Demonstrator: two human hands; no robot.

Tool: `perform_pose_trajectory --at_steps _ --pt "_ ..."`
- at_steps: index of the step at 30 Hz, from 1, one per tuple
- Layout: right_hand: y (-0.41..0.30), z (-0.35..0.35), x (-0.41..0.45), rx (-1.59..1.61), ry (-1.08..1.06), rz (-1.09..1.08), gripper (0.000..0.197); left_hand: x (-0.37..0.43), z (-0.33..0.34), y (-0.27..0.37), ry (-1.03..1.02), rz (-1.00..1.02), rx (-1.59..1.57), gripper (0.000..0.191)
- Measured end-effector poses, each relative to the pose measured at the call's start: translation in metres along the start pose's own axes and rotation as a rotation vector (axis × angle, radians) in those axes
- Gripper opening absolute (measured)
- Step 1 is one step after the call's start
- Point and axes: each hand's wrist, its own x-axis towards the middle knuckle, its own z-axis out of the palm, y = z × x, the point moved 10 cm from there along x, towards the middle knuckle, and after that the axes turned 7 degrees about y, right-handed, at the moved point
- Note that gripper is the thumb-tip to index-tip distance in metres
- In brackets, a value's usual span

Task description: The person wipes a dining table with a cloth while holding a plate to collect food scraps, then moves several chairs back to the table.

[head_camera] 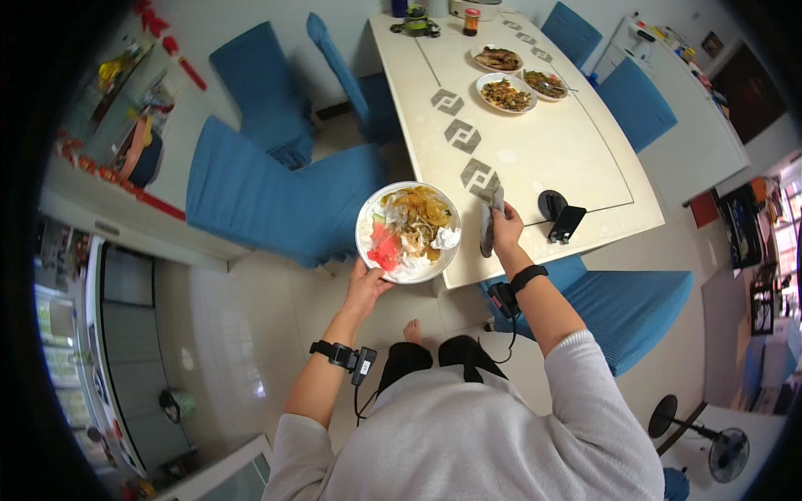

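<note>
My left hand (368, 289) grips the near rim of a round bowl (452, 257), held up beside the corner of the dining table. Inside lie food scraps (418, 210), reddish pieces that look like melon (384, 245) and crumpled white tissue (445, 238). In my right hand (509, 228) is a folded grey cloth (486, 230), over the near end of the white table (557, 150). Just right of that hand, a phone stand (567, 222) rests on the tabletop.
Farther up the table are several plates, among them a plate of chopped food (506, 94), and a red-lidded jar (471, 22). A blue-covered chair (269, 188) stands to the left, another blue chair (626, 307) at the near right. A floor fan (727, 454) is at lower right.
</note>
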Motion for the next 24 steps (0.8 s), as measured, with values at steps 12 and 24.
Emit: perform_pose_trajectory --at_steps 12,24 --pt "-0.033 -0.017 0.042 -0.397 0.094 -0.416 0.038 0.102 0.068 0.004 -0.127 -0.135 0.014 0.051" --pt "-0.062 -0.180 0.041 -0.629 0.575 -0.153 0.076 0.143 0.113 0.007 -0.164 -0.172 0.024 0.050"
